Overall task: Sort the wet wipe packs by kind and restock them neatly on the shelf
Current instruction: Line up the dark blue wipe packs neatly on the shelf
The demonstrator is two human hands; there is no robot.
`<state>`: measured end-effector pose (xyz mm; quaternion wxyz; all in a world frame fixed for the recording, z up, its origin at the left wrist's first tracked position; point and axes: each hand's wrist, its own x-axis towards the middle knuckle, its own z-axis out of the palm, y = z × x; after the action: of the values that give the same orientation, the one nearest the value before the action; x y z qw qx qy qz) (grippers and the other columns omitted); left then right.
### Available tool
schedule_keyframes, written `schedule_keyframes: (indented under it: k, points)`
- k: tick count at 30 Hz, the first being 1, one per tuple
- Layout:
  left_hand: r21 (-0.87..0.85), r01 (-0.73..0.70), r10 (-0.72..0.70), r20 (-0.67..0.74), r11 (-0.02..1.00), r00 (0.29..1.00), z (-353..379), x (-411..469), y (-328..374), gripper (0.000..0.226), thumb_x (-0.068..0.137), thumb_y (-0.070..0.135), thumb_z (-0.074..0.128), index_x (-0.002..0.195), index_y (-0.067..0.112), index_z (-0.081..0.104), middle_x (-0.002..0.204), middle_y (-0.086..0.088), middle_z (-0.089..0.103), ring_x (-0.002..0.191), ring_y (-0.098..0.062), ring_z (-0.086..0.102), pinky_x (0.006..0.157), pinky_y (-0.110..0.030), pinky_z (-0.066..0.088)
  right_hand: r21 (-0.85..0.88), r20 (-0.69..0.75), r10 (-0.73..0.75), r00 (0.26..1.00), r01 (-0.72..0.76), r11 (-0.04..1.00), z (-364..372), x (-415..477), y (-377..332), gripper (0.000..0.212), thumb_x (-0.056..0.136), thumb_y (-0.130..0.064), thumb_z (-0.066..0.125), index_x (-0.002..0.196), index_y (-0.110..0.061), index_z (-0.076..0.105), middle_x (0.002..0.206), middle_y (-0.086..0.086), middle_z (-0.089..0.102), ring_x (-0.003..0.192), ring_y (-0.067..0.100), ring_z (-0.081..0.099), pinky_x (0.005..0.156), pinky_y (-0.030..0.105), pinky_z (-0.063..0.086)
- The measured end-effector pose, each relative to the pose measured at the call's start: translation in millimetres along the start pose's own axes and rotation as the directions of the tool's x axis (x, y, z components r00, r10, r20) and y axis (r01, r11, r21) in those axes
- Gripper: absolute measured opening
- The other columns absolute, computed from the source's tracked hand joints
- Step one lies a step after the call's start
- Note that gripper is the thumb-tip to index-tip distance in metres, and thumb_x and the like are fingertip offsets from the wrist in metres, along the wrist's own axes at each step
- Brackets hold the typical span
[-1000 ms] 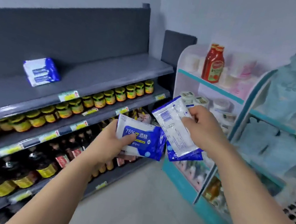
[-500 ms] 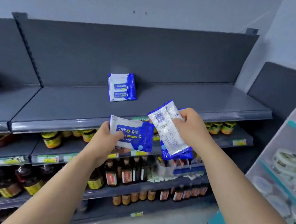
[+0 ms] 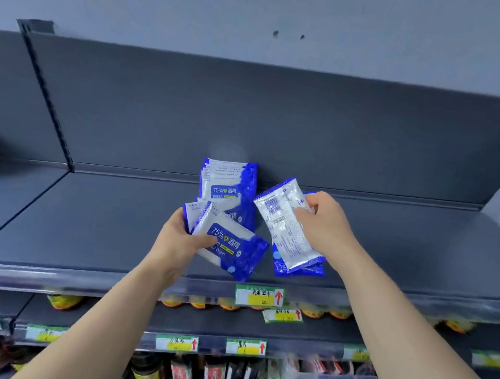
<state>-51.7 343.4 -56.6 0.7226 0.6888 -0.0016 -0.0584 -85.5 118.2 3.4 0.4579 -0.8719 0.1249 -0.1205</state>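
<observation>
My left hand (image 3: 179,239) grips blue and white 75% alcohol wipe packs (image 3: 227,247), label side up, just above the grey top shelf (image 3: 90,230). My right hand (image 3: 323,224) holds more wipe packs (image 3: 288,227) with the white printed back facing me, tilted. Between and behind both hands a small stack of the same blue wipe packs (image 3: 228,186) lies on the shelf near the back panel.
Price tags (image 3: 258,296) hang on the top shelf's front rail. The shelves below hold jars with yellow labels (image 3: 63,302) and dark sauce bottles (image 3: 182,370). A divider (image 3: 47,100) separates this bay from the one at the left.
Both hands have moved forward and up over the top shelf, close to the stack lying there. The view has swung from the right-hand racks onto this shelf and come closer.
</observation>
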Motion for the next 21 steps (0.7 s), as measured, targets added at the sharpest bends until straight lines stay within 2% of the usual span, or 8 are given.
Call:
schedule_keyframes:
  k: [2, 6, 10, 13, 15, 17, 18, 21]
  points:
    - [-0.038, 0.011, -0.011, 0.014, 0.999, 1.0, -1, 24, -3, 0.045, 0.077, -0.017, 0.065, 0.107, 0.017, 0.057, 0.104, -0.009, 0.072, 0.095, -0.028, 0.07, 0.08, -0.038, 0.057, 0.003, 0.002, 0.015, 1.0, -0.015, 1.0, 9, 20, -1, 0.017, 0.09, -0.015, 0.047, 0.101, -0.01, 0.059, 0.075, -0.007, 0.051, 0.06, 0.012, 0.042, 0.054, 0.025, 0.032]
    - [-0.028, 0.038, -0.037, 0.019, 0.999, 0.999, -8, 66, -12, 0.038, 0.081, -0.01, 0.066, 0.107, 0.016, 0.056, 0.104, -0.007, 0.073, 0.092, -0.025, 0.071, 0.081, -0.039, 0.057, 0.024, -0.009, 0.05, 0.999, -0.05, 0.998, 27, 53, -4, 0.018, 0.09, -0.014, 0.047, 0.102, -0.008, 0.059, 0.069, -0.006, 0.047, 0.056, 0.012, 0.038, 0.051, 0.023, 0.029]
    - [0.187, 0.044, -0.038, -0.034, 0.981, 0.999, -16, 98, -24, 0.023, 0.088, 0.009, 0.065, 0.104, 0.02, 0.054, 0.102, 0.001, 0.071, 0.087, -0.015, 0.069, 0.072, -0.029, 0.053, 0.032, 0.019, 0.117, 0.993, -0.118, 0.993, 46, 72, -4, 0.015, 0.09, -0.016, 0.049, 0.101, -0.013, 0.059, 0.075, -0.005, 0.053, 0.061, 0.012, 0.046, 0.053, 0.025, 0.035]
    - [0.334, 0.062, -0.028, -0.105, 0.94, 0.994, -14, 113, -30, 0.016, 0.092, 0.022, 0.059, 0.101, 0.012, 0.05, 0.098, 0.002, 0.066, 0.08, -0.009, 0.063, 0.06, -0.025, 0.044, 0.079, 0.038, 0.202, 0.979, -0.205, 0.976, 59, 79, 2, 0.01, 0.089, -0.012, 0.051, 0.088, -0.015, 0.06, 0.073, -0.002, 0.054, 0.06, 0.014, 0.044, 0.052, 0.024, 0.034]
    - [0.409, 0.053, -0.002, -0.126, 0.911, 0.992, -10, 123, -35, 0.02, 0.093, 0.027, 0.056, 0.096, 0.009, 0.047, 0.101, -0.005, 0.063, 0.077, -0.015, 0.06, 0.059, -0.029, 0.041, 0.196, 0.093, 0.257, 0.962, -0.271, 0.942, 65, 82, 9, 0.01, 0.088, -0.009, 0.054, 0.083, -0.014, 0.06, 0.078, 0.001, 0.062, 0.063, 0.018, 0.053, 0.057, 0.025, 0.04]
    - [0.444, 0.06, 0.01, -0.153, 0.894, 0.988, -6, 130, -39, 0.024, 0.094, 0.031, 0.053, 0.094, 0.009, 0.045, 0.106, -0.01, 0.06, 0.078, -0.023, 0.059, 0.063, -0.033, 0.041, 0.316, 0.109, 0.281, 0.953, -0.302, 0.9, 72, 83, 18, 0.008, 0.087, -0.007, 0.06, 0.091, -0.011, 0.065, 0.093, 0.006, 0.071, 0.082, 0.028, 0.067, 0.071, 0.034, 0.05]
    - [0.447, 0.071, 0.006, -0.169, 0.892, 0.986, -5, 133, -40, 0.025, 0.095, 0.033, 0.051, 0.094, 0.008, 0.045, 0.107, -0.012, 0.059, 0.079, -0.025, 0.059, 0.065, -0.034, 0.041, 0.362, 0.066, 0.273, 0.96, -0.278, 0.89, 75, 83, 20, 0.01, 0.085, -0.007, 0.062, 0.094, -0.011, 0.067, 0.094, 0.005, 0.071, 0.087, 0.029, 0.067, 0.075, 0.037, 0.052]
    - [0.39, 0.099, -0.023, -0.194, 0.915, 0.981, -4, 139, -40, 0.025, 0.098, 0.031, 0.046, 0.097, 0.005, 0.045, 0.11, -0.017, 0.057, 0.078, -0.027, 0.054, 0.068, -0.034, 0.041, 0.412, -0.184, 0.138, 0.973, -0.051, 0.91, 76, 84, 17, 0.007, 0.081, -0.007, 0.068, 0.086, -0.012, 0.069, 0.075, -0.002, 0.061, 0.068, 0.016, 0.054, 0.062, 0.024, 0.043]
